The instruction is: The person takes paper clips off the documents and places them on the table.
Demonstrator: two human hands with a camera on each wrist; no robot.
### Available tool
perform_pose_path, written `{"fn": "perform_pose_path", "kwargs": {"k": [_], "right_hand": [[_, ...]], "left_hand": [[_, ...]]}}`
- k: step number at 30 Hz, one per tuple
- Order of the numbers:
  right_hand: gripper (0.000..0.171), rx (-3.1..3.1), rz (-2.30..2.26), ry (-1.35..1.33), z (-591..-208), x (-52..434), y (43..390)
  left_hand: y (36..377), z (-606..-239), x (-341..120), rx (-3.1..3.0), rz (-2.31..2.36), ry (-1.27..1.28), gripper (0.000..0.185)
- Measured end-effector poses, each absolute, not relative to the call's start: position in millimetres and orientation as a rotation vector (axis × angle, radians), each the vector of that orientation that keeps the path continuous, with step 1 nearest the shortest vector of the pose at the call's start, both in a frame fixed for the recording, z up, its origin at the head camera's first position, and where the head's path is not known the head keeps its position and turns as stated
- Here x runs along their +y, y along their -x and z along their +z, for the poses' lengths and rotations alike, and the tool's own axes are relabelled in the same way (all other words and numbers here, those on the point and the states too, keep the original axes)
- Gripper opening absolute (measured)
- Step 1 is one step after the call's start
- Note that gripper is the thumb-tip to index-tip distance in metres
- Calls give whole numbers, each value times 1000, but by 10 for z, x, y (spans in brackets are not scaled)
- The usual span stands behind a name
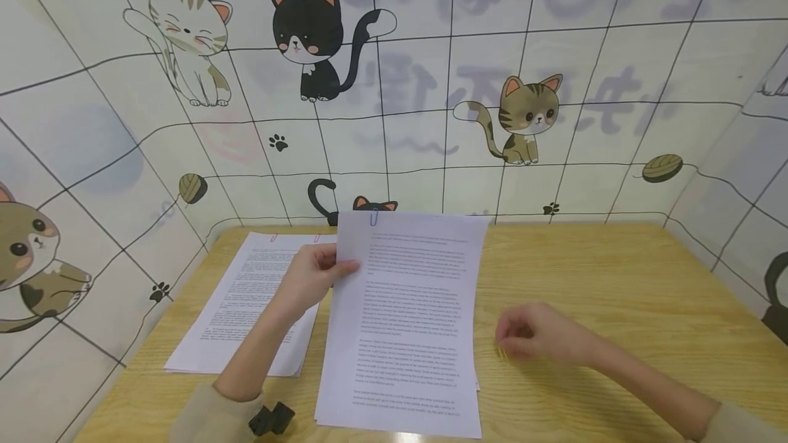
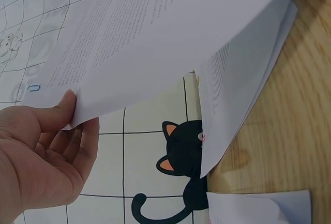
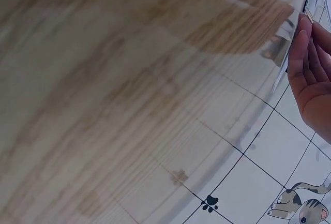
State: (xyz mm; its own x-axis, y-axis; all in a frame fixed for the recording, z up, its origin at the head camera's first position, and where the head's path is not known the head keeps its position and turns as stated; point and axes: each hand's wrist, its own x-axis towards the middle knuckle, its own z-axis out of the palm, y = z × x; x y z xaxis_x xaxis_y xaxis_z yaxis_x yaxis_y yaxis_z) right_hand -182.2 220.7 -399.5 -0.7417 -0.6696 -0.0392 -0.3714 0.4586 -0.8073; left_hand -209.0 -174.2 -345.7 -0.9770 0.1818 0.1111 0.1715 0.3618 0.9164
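Wooden table (image 1: 615, 279), clipped sheets (image 1: 406, 306) pinched by left hand (image 1: 308, 279)

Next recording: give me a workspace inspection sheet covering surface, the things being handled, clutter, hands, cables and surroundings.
Surface: wooden table, light grain, bare on the right side.
Things handled: clipped sheets with a blue paper clip at the top edge, raised at their top end; a second stack of papers lies flat to the left with red clips.
Clutter: small black object at the near table edge; cannot tell what it is.
Hands: left hand pinches the left edge of the clipped sheets; right hand is blurred low over the table, grip unclear.
Cables: nothing seen.
Surroundings: cat-patterned wall panels on three sides.
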Motion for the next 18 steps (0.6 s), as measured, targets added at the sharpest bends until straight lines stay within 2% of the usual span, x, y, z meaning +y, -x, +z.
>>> {"fn": "perform_pose_path", "kwargs": {"k": [11, 18], "right_hand": [[5, 2251, -1207, 1046, -4084, 2287, 1819], [5, 2240, -1208, 1062, -4094, 2296, 1817]], "left_hand": [[2076, -3470, -1682, 2518, 1781, -318, 21], [2084, -3497, -1674, 2538, 1784, -313, 21]]}}
